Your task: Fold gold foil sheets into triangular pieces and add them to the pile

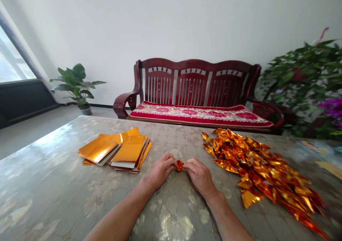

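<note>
Between my two hands, just above the table's middle, is a small folded piece of shiny orange-gold foil paper (179,165). My left hand (162,168) pinches its left end, and my right hand (199,173) pinches the right end. Both sets of fingertips cover parts of the piece. To the left lies a stack of flat gold foil paper sheets (128,148), some with a pale underside showing. On the right spreads a heap of folded gold foil pieces (256,162) with pointed ends.
The table (66,198) has a glossy patterned cover. Beyond its far edge stands a dark red wooden bench (192,80) with a red floral seat cover (200,113). A clear plastic bag (312,148) lies at the right, near leafy plants (307,73). A potted plant (78,84) stands far left.
</note>
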Tool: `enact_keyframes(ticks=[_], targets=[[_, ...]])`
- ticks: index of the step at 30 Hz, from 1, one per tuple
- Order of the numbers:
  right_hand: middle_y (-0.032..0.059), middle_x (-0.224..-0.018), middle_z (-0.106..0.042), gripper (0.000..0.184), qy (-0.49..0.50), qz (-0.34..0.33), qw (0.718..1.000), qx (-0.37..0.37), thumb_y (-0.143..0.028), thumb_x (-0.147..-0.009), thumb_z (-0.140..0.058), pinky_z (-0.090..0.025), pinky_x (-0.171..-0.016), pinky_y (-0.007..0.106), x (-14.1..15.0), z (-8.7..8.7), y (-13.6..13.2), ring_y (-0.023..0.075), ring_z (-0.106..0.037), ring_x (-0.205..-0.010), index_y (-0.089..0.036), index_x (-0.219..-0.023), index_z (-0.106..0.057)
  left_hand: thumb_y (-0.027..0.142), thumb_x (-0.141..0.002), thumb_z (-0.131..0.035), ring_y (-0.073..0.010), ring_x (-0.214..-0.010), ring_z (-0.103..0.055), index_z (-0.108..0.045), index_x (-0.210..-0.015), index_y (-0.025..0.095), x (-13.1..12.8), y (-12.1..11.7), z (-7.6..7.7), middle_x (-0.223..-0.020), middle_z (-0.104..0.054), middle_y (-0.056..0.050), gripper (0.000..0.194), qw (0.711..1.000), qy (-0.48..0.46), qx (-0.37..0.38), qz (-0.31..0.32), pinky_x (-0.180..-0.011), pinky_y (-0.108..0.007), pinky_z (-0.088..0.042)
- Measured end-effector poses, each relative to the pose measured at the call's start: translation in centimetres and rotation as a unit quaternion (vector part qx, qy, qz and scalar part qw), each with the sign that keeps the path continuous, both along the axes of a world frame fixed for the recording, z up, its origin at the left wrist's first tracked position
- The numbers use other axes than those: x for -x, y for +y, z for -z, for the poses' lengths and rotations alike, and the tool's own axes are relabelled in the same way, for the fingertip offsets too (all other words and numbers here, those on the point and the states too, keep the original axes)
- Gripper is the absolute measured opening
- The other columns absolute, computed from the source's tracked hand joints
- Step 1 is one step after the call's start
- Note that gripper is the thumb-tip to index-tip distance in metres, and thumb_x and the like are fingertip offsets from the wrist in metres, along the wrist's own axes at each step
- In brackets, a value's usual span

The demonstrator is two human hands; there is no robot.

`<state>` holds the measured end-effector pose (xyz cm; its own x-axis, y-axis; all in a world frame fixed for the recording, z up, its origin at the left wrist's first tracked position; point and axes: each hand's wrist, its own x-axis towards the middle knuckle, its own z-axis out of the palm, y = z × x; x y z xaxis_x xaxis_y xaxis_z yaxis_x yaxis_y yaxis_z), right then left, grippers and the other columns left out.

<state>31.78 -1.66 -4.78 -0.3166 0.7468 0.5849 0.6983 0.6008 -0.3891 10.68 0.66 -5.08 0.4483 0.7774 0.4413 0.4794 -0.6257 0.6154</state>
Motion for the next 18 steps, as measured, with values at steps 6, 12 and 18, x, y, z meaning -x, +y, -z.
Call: enact_keyframes(ticks=[6, 12, 18], targets=[[0.0018, -0.083, -0.066, 0.019, 0.004, 0.012, 1.000, -0.010, -0.019, -0.093, -0.055, -0.048, -0.072, 0.023, -0.3, 0.3, 0.2, 0.0148, -0.063, -0.078, -0.025, -0.089, -0.073, 0.017, -0.093, -0.052, -0.0130, -0.093, -0.061, -0.062, -0.087, 0.021, 0.0, 0.5, 0.5, -0.100, -0.062, -0.002, 0.012, 0.999, -0.026, -0.020, 0.006, -0.085, -0.024, -0.048], [0.0032, -0.090, -0.067, 0.028, 0.085, 0.058, 0.994, -0.024, -0.012, -0.092, -0.049, -0.050, -0.078, 0.024, -0.9, 0.4, 0.7, 0.0145, -0.064, -0.085, -0.024, -0.095, -0.073, 0.026, -0.088, -0.058, -0.0177, -0.092, -0.063, -0.048, -0.119, 0.022, 0.0, 0.9, 0.6, -0.103, -0.060, -0.003, 0.033, 0.985, -0.024, -0.016, -0.171, -0.081, -0.031, -0.052], [0.0050, -0.091, -0.069, 0.024, 0.116, 0.168, 0.978, -0.052, -0.019, -0.090, -0.051, -0.051, -0.081, 0.029, -4.0, -1.8, 1.3, 0.0176, -0.065, -0.086, -0.022, -0.095, -0.074, 0.021, -0.091, -0.050, -0.0195, -0.103, -0.062, -0.045, -0.124, 0.022, -0.5, 1.3, 0.8, -0.119, -0.057, -0.007, 0.034, 0.980, 0.112, 0.026, -0.162, -0.084, -0.030, -0.050]])
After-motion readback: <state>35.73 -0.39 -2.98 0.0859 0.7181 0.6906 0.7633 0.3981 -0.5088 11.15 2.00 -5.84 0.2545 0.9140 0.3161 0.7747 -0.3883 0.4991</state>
